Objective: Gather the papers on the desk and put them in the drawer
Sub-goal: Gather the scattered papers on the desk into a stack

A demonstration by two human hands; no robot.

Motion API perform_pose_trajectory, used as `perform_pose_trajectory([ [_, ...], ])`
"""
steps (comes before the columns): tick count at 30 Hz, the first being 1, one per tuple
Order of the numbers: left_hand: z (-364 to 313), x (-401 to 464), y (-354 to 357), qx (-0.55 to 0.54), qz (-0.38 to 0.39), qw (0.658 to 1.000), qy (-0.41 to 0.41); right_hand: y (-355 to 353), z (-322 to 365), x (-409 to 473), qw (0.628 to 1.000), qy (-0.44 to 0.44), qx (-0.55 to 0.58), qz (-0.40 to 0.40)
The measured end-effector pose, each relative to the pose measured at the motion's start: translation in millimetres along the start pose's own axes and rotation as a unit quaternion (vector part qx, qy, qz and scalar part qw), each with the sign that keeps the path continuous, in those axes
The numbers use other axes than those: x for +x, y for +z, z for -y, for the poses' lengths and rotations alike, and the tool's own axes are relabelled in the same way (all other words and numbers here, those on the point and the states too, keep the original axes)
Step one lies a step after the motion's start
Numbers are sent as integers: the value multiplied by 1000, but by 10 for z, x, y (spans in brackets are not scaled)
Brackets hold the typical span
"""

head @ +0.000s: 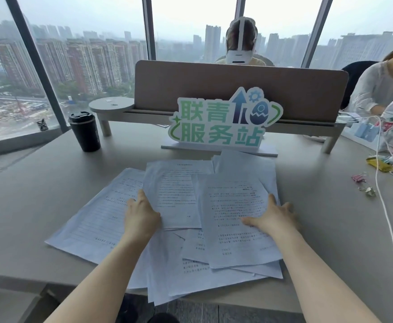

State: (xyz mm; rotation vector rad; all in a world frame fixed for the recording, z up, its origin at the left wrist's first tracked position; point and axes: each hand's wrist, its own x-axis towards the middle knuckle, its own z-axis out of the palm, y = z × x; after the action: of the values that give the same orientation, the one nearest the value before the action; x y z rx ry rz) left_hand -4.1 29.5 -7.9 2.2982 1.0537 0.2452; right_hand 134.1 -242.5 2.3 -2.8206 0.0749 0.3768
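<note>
Papers [179, 190]: roughly eight printed sheets, overlapping too much for an exact count, fanned loose across the near middle of the table [39, 183], some jutting over its near edge. Left hand [140, 216] at 9 o'clock of the pile, fingers [142, 194] spread flat on the sheets. Right hand [273, 216] at 3 o'clock, fingers open, thumb lying across the top sheet. One black cup [84, 131] at 11 o'clock; one standing sign [223, 122] at 12 o'clock.

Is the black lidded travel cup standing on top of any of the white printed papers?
No: the black lidded travel cup stands upright on the bare grey desk, well apart from the white printed papers.
</note>
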Motion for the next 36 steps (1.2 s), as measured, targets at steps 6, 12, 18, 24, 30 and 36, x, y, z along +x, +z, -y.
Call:
perform_pose_trajectory([
  [6,8,-15,24,-43,-49,998,16,28,-41,30,999,-20,38,-12],
  [12,104,-11,-60,-117,-68,991,17,-66,-87,-13,994,-23,63,-90],
  [18,220,34,-318,-198,-156,967,33,-336,14,-131,931,-159,308,-118],
  [24,103,-18,-445,-357,-125,924,50,-311,278,-193,753,-123,640,87],
  [30,-43,-164,-355,-422,-59,902,73,-196,305,-11,806,-88,585,16],
  [36,-213,-358,149,-344,1,937,53,-68,204,64,818,-28,560,125],
])
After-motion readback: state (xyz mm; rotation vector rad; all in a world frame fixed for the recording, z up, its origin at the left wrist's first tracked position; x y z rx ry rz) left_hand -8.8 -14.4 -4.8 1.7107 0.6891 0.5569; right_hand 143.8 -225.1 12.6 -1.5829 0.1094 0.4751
